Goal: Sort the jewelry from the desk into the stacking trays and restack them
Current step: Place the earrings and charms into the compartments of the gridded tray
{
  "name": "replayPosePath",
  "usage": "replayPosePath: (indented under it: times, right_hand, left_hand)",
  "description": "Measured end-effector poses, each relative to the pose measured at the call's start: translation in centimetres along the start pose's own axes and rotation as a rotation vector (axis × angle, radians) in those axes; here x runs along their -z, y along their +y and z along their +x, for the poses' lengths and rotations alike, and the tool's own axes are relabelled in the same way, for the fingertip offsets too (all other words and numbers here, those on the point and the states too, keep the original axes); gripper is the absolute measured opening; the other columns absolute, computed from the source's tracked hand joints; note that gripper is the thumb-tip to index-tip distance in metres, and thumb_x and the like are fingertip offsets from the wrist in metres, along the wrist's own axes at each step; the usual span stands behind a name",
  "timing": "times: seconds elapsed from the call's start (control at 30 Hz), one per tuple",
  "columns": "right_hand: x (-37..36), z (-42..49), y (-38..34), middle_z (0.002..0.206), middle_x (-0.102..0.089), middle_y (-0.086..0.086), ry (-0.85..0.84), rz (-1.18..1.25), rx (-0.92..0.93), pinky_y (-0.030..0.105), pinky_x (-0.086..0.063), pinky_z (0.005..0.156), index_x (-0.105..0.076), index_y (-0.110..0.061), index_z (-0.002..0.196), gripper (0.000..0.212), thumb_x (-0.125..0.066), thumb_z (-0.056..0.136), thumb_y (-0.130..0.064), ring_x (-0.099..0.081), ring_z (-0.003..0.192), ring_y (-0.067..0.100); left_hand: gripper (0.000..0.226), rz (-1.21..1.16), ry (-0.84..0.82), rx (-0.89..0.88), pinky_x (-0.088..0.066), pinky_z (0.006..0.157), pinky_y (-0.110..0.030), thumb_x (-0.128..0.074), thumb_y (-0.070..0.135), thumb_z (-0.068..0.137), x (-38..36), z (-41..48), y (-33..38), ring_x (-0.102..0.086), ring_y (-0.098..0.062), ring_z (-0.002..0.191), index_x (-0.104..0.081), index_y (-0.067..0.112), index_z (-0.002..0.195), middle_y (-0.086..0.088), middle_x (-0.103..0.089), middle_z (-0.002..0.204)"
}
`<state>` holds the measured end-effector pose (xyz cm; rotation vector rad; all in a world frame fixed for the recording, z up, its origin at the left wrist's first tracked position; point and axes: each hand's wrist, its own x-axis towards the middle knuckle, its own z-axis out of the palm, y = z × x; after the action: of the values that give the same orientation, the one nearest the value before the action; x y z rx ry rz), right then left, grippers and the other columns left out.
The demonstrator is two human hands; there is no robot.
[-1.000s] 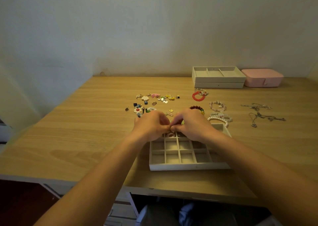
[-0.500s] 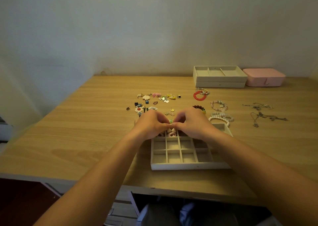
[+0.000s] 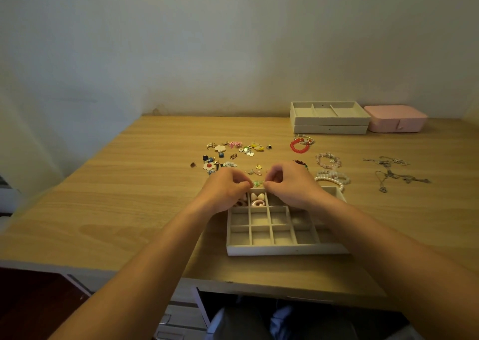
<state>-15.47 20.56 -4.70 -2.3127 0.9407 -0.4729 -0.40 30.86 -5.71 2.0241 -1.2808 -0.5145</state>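
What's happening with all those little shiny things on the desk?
A person is sorting jewelry into a divided tray. Their left hand and right hand both pinch a small green piece just above the tray's back row. A few pink and cream pieces already lie in back compartments. Loose charms, bracelets and chains lie on the desk, and two stacked trays sit at the back.
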Motion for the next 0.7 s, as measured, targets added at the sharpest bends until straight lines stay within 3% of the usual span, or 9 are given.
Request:
replayPosePath:
  times: [0.13,0.27,0.37,0.47,0.6,0.7]
  right_hand:
    - [0.3,-0.3,0.1,0.09,-0.07,-0.007,-0.019,-0.029,-0.007,0.025,-0.05,0.072,-0.078,-0.019,0.101,0.016,-0.064,0.095,-0.019,-0.063,0.083,0.009]
    - [0.3,-0.8,-0.7,0.075,-0.067,-0.008,-0.059,-0.121,-0.013,0.022,-0.041,0.057,-0.075,-0.022,0.084,0.017,-0.08,0.085,-0.038,-0.059,0.071,0.006]
    - [0.6,-1.1,-0.7,0.077,-0.066,-0.009,-0.049,-0.173,-0.019,0.022,-0.039,0.056,-0.074,-0.024,0.081,0.018,-0.085,0.08,-0.037,-0.058,0.072,0.003]
    - [0.6,-1.1,-0.8,0.078,-0.068,-0.008,-0.047,-0.172,-0.019,0.023,-0.044,0.059,-0.074,-0.023,0.082,0.019,-0.083,0.081,-0.039,-0.06,0.074,0.006]
    - [0.6,-0.8,-0.6,0.081,-0.071,-0.005,-0.041,-0.157,-0.015,0.028,-0.052,0.069,-0.077,-0.021,0.085,0.014,-0.08,0.085,-0.035,-0.064,0.079,0.011]
    - [0.9,-0.5,-0.2,0.084,-0.071,-0.005,-0.05,-0.096,-0.013,0.026,-0.052,0.07,-0.077,-0.02,0.088,0.01,-0.078,0.087,-0.03,-0.064,0.081,0.008]
  left_hand:
    - [0.023,-0.016,0.006,0.01,-0.044,0.064,-0.01,-0.057,0.013,0.099,0.3,-0.5,-0.4,-0.066,-0.007,0.095,-0.074,0.028,0.094,0.004,-0.071,0.107]
    - [0.025,-0.008,0.001,0.007,-0.053,0.074,-0.021,-0.06,0.009,0.096,0.3,-0.9,0.0,-0.066,-0.009,0.095,-0.075,0.028,0.09,0.003,-0.074,0.103]
    - [0.005,-0.032,-0.022,-0.008,-0.058,0.082,-0.032,-0.073,0.027,0.09,-0.2,-1.2,0.3,-0.069,-0.008,0.088,-0.077,0.026,0.092,0.008,-0.075,0.091]
    - [0.017,-0.05,-0.033,-0.013,-0.06,0.078,-0.032,-0.08,0.034,0.084,-0.8,-1.4,0.8,-0.07,-0.008,0.083,-0.077,0.021,0.094,0.007,-0.075,0.087]
    - [0.009,-0.034,-0.014,0.006,-0.058,0.074,-0.032,-0.08,0.021,0.084,-1.6,-1.2,1.1,-0.069,-0.011,0.083,-0.075,0.02,0.091,0.002,-0.073,0.087]
    - [0.009,-0.061,-0.057,0.018,-0.057,0.07,-0.027,-0.077,0.025,0.086,-1.3,-1.0,1.2,-0.069,-0.012,0.083,-0.073,0.02,0.093,0.001,-0.073,0.089]
